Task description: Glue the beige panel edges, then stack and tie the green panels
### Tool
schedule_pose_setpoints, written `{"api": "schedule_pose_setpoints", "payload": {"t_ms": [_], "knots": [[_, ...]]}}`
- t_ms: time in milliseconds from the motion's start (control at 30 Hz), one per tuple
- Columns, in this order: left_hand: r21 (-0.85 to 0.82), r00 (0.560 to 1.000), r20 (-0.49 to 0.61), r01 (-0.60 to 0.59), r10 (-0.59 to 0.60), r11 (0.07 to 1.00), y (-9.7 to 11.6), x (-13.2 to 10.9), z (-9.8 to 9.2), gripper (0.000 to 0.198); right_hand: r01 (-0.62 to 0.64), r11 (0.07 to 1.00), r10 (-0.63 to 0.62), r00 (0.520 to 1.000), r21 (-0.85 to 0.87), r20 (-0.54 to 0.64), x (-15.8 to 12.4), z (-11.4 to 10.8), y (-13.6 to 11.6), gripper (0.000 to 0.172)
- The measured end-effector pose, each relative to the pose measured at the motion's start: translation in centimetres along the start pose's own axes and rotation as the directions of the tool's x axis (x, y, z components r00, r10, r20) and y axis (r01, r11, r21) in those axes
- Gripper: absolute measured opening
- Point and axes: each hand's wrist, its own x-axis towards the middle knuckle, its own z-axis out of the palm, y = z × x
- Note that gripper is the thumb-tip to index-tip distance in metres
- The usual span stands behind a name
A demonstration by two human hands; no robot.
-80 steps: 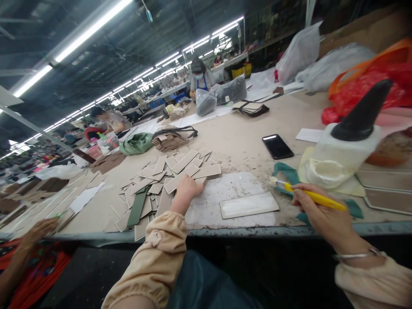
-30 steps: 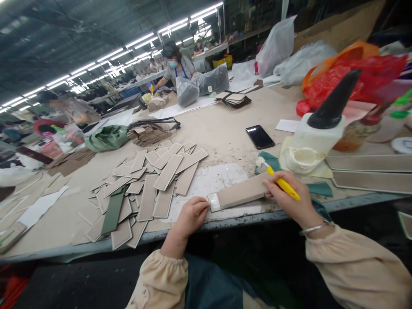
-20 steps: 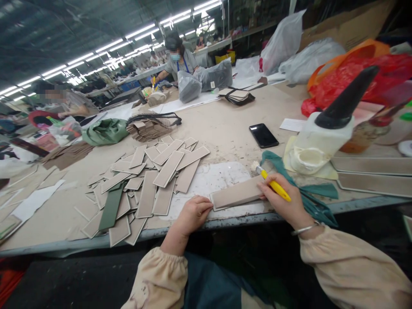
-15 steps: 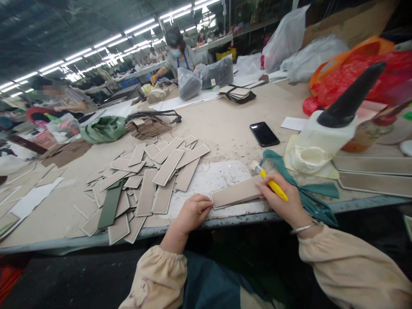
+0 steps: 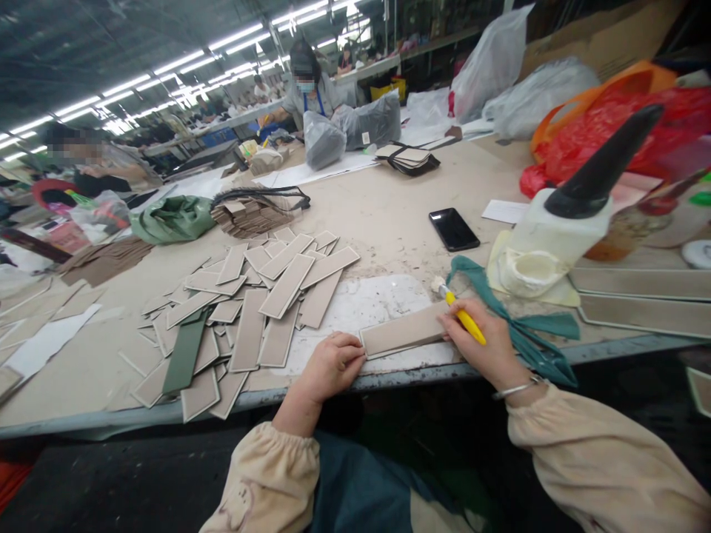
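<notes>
A beige rectangular strip [image 5: 405, 328] with a pale edge lies on the whitish patch at the table's front. My left hand [image 5: 338, 360] pinches its left end between thumb and fingertips. Held in my right hand [image 5: 482, 342] is a small yellow-handled brush [image 5: 466, 320], its pale bristles pointing up and away. The right fingertips also rest on the strip's right end. To the left lies a loose pile of similar strips [image 5: 247, 326], with a dark green strip [image 5: 186, 357] on top near the table edge.
Right of my hands stand a white plastic glue bottle [image 5: 578, 233] with a black spout and a teal cloth strip [image 5: 527, 322]. A black phone [image 5: 454, 229] lies farther back. Red and orange bags [image 5: 616, 137] sit at the right. Across the table a masked person [image 5: 311, 92] works.
My right hand and the brush have shifted very slightly left, along with the whole view. Both hands stay on the same strip.
</notes>
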Motion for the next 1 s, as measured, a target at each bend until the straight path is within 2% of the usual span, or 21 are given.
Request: {"api": "schedule_pose_setpoints", "payload": {"t_ms": [633, 1000], "knots": [[0.073, 1.0, -0.02, -0.022, 0.023, 0.997, 0.06, 0.27, -0.07, 0.018, 0.114, 0.984, -0.117, 0.993, -0.136, -0.016, 0.08, 0.17, 0.21, 0.008], [0.078, 1.0, -0.022, -0.001, 0.003, 0.997, 0.37, 0.29, -0.27, 0.019, 0.082, 0.989, -0.081, 0.997, -0.12, 0.009, 0.05, 0.0, -0.07, 0.01]]}}
